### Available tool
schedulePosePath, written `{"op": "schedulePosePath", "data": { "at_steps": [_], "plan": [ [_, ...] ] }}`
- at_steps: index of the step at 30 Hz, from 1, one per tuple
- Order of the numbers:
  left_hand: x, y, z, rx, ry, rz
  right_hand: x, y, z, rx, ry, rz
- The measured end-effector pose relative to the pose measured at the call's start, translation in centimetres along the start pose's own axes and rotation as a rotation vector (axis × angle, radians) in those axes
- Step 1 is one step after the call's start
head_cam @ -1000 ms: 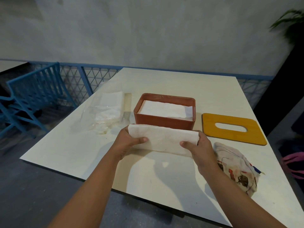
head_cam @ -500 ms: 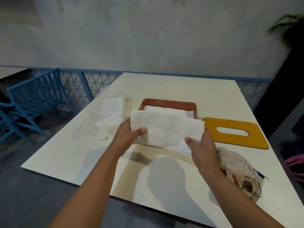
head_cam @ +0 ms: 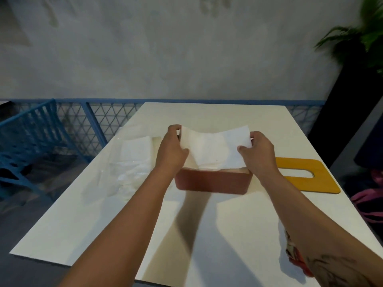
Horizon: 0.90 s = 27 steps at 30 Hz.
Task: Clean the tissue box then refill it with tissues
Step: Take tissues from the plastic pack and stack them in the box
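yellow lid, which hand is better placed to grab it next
Right, probably. The right hand holds the tissues at the box end nearest the yellow lid; the left hand is on the far side.

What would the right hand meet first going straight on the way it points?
The white folded tissue stack it grips, above the terracotta rectangular box; beyond, probably the left hand, depth unclear.

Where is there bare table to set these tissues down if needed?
The widest bare table lies near, between the tissue box and the front edge. Another strip runs behind the box to the far edge. Crowded: plastic wrapper left of the box, yellow lid right, patterned cloth near right.
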<state>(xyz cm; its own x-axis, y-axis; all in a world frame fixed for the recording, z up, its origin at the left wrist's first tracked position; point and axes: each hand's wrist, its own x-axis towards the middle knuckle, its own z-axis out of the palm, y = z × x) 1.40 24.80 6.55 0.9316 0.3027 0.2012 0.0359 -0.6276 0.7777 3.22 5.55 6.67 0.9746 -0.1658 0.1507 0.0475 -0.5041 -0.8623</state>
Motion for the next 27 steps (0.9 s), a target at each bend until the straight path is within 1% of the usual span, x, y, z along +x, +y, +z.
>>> {"op": "schedulePosePath", "data": {
  "at_steps": [3, 6, 12, 15, 18, 20, 22, 25, 27],
  "plan": [
    [0.9, -0.5, 0.6, 0.176, -0.045, 0.062, 0.7, 0.1, 0.8, -0.073, 0.014, 0.027],
    [1.7, -1.1, 1.0, 0.394, -0.096, 0.142, 1.0, 0.3, 1.6, -0.166, -0.017, 0.039],
    [2.9, -1.9, 1.9, 0.641, -0.230, 0.231, 1.1, 0.8, 2.5, -0.471, -0.103, 0.047],
    [3.1, -1.9, 2.3, 0.739, -0.230, 0.245, 1.1, 1.0, 2.6, -0.574, -0.109, 0.018],
    [3.3, -1.8, 2.4, 0.874, -0.170, 0.320, 1.0, 1.0, 2.9, -0.701, -0.106, -0.039],
    [3.5, -1.6, 2.3, 0.905, -0.148, 0.372, 1.1, 0.7, 3.1, -0.776, -0.081, -0.091],
    [3.8, -1.3, 2.4, 0.879, -0.188, 0.394, 1.3, 0.2, 3.4, -0.817, -0.076, -0.141],
    [3.9, -0.9, 2.7, 0.761, -0.352, 0.364, 1.6, -0.6, 4.0, -0.777, -0.155, -0.205],
    [3.9, -0.5, 2.9, 0.694, -0.458, 0.355, 1.7, -1.0, 4.5, -0.697, -0.264, -0.180]
  ]
}}
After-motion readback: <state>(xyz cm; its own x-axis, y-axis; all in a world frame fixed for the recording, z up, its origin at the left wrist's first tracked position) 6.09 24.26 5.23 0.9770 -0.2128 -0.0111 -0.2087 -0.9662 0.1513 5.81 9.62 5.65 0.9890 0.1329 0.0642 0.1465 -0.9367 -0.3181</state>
